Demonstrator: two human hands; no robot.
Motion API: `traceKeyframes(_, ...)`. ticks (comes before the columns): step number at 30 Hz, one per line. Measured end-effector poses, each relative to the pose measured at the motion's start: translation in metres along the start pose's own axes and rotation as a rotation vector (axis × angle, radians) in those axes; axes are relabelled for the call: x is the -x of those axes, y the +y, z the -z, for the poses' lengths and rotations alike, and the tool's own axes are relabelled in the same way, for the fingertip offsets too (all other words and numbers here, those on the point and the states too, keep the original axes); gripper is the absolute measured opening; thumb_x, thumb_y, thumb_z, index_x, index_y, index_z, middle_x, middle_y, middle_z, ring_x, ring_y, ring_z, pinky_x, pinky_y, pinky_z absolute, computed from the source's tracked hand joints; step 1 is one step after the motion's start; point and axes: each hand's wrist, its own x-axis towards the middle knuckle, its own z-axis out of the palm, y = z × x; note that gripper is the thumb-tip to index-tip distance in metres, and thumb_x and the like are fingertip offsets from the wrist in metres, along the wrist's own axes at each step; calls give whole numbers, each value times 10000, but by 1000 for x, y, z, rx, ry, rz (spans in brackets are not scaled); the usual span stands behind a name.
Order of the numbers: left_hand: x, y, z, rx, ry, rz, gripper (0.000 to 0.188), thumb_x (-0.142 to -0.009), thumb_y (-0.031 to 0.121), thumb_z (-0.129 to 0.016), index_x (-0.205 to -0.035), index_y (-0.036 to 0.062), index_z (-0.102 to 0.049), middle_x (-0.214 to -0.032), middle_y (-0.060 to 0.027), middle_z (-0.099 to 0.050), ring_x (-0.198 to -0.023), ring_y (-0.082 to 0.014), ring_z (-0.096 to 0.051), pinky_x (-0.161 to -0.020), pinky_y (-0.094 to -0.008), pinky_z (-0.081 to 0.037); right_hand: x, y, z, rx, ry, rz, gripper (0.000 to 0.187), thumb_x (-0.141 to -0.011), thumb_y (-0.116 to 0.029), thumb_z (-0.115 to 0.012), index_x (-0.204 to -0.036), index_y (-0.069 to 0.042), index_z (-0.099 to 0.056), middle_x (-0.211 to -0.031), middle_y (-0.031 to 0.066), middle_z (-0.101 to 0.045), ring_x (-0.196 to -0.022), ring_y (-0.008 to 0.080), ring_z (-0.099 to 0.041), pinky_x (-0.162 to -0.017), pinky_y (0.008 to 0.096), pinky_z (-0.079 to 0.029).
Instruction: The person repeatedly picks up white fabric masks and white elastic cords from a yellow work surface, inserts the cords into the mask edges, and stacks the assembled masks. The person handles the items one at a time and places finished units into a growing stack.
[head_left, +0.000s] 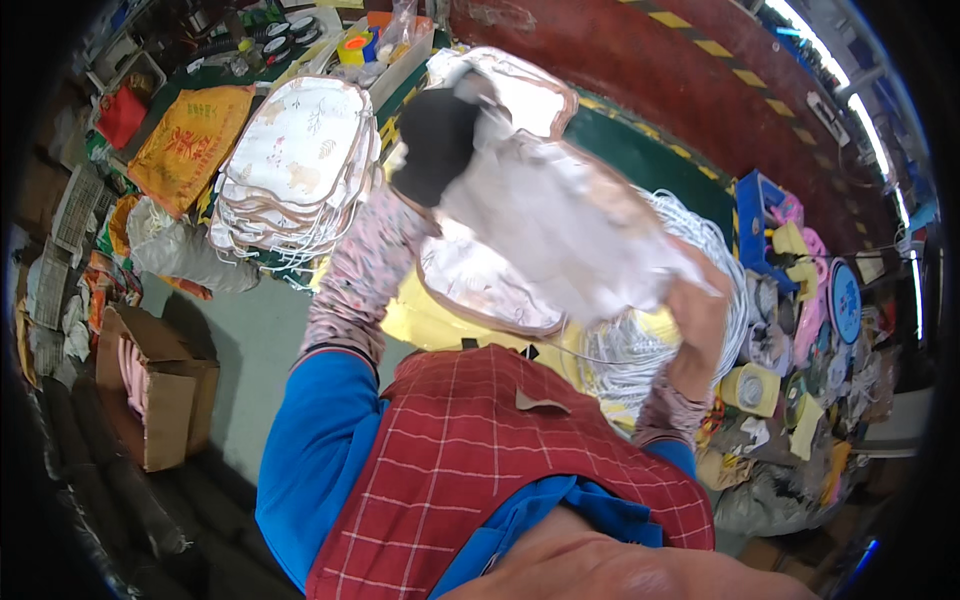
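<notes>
The left hand (432, 140), in a black glove, is closed on the upper edge of a white quilted cloth pad with brown piping (540, 210), held up at the picture's centre. The bare right hand (700, 310) at 3 o'clock clutches the pad's lower right corner in a fist. At 10 o'clock a stack of matching printed pads (295, 170) lies on the green tabletop (640, 160). Under the raised pad, a heap of white cord loops (650, 340). An open brown cardboard box (150, 385) sits at 8 o'clock.
</notes>
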Motion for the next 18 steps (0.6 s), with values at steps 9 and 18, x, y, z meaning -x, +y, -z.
traceKeyframes(9,-10,4,23,-86,14,-75,284,-687,211,-643,-945,95,-627,-798,-109,-615,-681,-237,-599,-658,-349,-482,19,6,-1,-77,174,-128,331,-764,-6,-501,-1076,54,-595,-792,80,-622,-672,76,-543,-590,206,-416)
traceKeyframes(18,-18,-14,6,54,46,-157,258,-679,238,-697,-917,156,-644,-630,-39,-617,-532,-258,-598,-560,-380,-492,0,19,-9,11,155,-18,337,-752,54,-487,-1072,44,-592,-916,111,-639,-583,33,-479,-514,171,-348)
